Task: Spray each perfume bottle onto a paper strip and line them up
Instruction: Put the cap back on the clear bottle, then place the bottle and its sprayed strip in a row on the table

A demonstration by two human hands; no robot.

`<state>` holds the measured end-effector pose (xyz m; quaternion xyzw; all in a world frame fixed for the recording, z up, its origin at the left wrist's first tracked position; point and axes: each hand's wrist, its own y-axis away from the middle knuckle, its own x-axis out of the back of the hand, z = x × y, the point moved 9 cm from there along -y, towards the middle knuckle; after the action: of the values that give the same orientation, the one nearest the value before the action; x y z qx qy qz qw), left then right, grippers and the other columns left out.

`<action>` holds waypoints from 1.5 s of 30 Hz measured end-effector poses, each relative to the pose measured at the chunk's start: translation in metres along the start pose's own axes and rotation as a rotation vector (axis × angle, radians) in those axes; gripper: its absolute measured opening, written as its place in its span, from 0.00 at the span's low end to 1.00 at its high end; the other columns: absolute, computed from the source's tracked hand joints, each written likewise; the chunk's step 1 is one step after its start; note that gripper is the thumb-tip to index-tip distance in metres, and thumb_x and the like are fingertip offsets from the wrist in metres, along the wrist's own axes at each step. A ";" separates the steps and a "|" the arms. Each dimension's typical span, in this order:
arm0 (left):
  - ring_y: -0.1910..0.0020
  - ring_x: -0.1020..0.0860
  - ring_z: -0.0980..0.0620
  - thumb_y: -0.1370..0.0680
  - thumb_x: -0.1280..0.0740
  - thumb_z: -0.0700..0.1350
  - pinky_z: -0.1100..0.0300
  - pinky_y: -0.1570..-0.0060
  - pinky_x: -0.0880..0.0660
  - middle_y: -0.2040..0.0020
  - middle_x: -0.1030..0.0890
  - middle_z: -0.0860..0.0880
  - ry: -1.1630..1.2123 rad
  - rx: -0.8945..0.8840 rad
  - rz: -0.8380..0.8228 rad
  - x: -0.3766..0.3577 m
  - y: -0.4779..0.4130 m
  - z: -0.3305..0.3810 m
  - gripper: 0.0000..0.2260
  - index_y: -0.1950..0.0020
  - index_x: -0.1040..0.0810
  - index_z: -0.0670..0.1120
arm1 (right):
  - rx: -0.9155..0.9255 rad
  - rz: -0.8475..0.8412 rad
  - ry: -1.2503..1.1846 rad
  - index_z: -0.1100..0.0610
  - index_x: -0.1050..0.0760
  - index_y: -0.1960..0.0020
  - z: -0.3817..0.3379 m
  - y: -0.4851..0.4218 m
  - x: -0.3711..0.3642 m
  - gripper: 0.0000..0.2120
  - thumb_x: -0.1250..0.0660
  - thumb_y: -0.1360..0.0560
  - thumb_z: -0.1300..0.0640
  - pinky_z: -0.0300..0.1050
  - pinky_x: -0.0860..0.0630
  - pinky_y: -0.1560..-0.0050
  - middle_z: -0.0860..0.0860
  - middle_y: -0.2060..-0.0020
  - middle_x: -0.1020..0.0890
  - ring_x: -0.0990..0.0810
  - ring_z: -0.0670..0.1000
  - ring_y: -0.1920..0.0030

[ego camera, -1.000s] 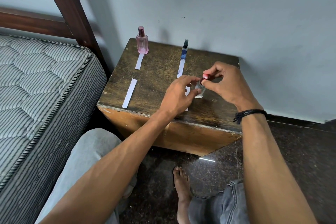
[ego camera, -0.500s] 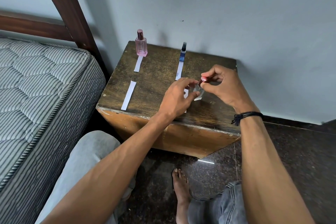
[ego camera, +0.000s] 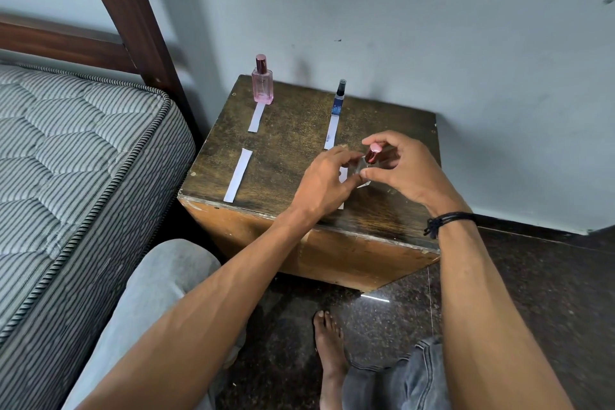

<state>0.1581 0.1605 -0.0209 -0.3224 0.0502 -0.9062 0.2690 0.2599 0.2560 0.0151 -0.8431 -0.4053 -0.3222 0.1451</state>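
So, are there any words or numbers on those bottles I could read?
Nothing here can be read.
The pink bottle: faint mark on its front, too small to read.
The slim blue bottle: label too blurred to read.
The small clear bottle: mostly covered, no writing shows.

Home bedroom, striped mattress (ego camera: pixel 66 150), wooden bed frame (ego camera: pixel 133 17), bedside table (ego camera: pixel 299 130)

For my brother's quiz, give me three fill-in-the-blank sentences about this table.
The right hand, with a ____ band at its wrist, and the left hand hold a small clear bottle. Besides it, ____ bottles stand on the table. The slim blue bottle stands to the ____ of the pink bottle.
Missing: black; two; right.
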 end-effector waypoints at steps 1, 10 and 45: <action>0.47 0.21 0.50 0.23 0.27 0.50 0.48 0.48 0.22 0.46 0.19 0.49 0.005 0.005 0.009 0.000 0.001 0.000 0.17 0.37 0.20 0.45 | 0.005 0.012 -0.001 0.44 0.20 0.38 -0.001 0.000 -0.001 0.24 0.18 0.30 0.57 0.41 0.20 0.44 0.41 0.48 0.18 0.16 0.42 0.52; 0.51 0.19 0.52 0.25 0.25 0.47 0.53 0.49 0.20 0.48 0.18 0.50 0.043 0.025 0.123 0.030 -0.005 -0.004 0.16 0.39 0.18 0.43 | 0.117 0.118 -0.187 0.47 0.25 0.33 -0.024 -0.003 -0.007 0.29 0.22 0.29 0.65 0.38 0.20 0.41 0.43 0.45 0.18 0.17 0.42 0.46; 0.49 0.20 0.54 0.25 0.29 0.52 0.48 0.44 0.23 0.46 0.18 0.52 -0.058 0.390 0.338 0.070 0.008 -0.045 0.16 0.40 0.19 0.48 | -0.044 0.134 0.248 0.50 0.19 0.48 0.018 -0.029 -0.049 0.03 0.27 0.22 0.55 0.47 0.25 0.50 0.46 0.50 0.22 0.22 0.49 0.49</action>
<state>0.0892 0.1136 -0.0195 -0.2774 -0.0799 -0.8313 0.4749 0.2220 0.2547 -0.0310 -0.8250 -0.3200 -0.4221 0.1968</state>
